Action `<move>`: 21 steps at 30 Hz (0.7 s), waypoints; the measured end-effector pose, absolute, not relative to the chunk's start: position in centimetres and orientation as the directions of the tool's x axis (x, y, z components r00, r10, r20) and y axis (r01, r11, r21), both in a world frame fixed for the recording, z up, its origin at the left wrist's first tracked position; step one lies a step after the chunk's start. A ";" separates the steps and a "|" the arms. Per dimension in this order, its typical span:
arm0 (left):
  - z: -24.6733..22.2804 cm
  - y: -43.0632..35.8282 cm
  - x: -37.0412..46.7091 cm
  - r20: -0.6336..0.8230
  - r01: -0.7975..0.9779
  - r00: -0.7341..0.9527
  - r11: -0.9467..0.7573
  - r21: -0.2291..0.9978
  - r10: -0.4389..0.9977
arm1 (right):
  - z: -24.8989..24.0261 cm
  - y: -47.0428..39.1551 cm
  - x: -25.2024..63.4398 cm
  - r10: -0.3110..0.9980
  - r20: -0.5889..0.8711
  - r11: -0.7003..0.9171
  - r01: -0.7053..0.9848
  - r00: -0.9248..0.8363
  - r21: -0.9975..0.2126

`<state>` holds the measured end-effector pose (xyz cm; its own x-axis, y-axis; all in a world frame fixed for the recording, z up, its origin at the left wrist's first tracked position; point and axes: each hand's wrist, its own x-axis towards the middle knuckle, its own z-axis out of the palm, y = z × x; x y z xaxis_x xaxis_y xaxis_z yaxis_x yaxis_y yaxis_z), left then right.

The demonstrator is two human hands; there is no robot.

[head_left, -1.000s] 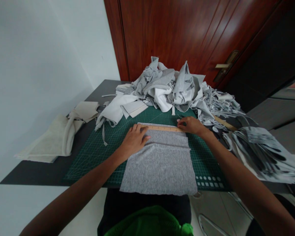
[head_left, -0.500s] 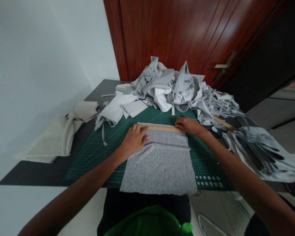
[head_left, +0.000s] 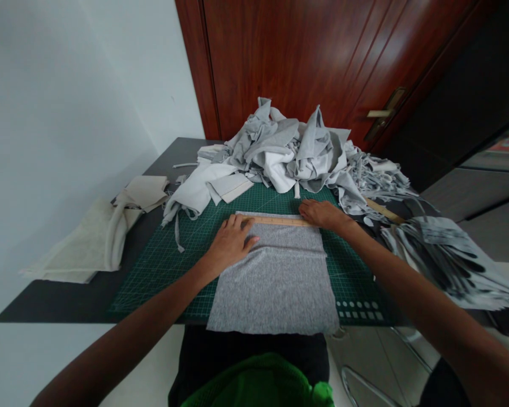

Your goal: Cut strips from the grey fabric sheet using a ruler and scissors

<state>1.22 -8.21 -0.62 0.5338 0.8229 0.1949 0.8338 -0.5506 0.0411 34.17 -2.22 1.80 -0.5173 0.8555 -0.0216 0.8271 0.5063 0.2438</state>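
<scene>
Head view | pale cloth [head_left: 82, 249] far left | left hand [head_left: 231, 242], fingers spread, pressing ruler [head_left: 277, 221] across grey cloth [head_left: 275, 291] on mat [head_left: 161, 277] | scrap heap [head_left: 275, 150] behind | right hand [head_left: 316, 212] has edged leftward this past second, hiding ruler's right end; can't tell what it grips | fabric stack [head_left: 453, 249] right, blurry

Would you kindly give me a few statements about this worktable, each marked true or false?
1. The left hand rests at the left end of the ruler. True.
2. The ruler lies along the near edge of the gray cloth. False: it lies near the far edge.
3. The cutting mat is green. True.
4. The right hand rests on the fabric heap. False: it is at the ruler's right end.
</scene>
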 end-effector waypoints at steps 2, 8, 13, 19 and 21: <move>-0.7 -8.2 1.2 0.196 0.835 0.532 -0.549 0.041 0.824 | 1.2 -1.9 35.0 0.856 0.020 0.506 0.846 -0.516 0.168; -0.7 -8.2 1.2 0.191 0.834 0.534 -0.550 0.039 0.823 | -1.5 -1.9 38.9 0.874 0.201 0.479 0.854 -0.442 -0.205; -0.8 -8.2 1.2 0.189 0.840 0.529 -0.542 0.023 0.827 | -2.8 -2.7 40.2 0.900 0.285 0.416 0.846 -0.330 -0.334; -1.0 -8.2 1.1 0.183 0.840 0.530 -0.542 0.017 0.828 | -1.7 -3.3 39.9 0.923 0.211 0.370 0.890 -0.321 -0.266; -1.0 -8.2 1.1 0.175 0.842 0.528 -0.539 0.017 0.831 | -1.4 -3.5 39.9 0.933 0.183 0.346 0.912 -0.310 -0.219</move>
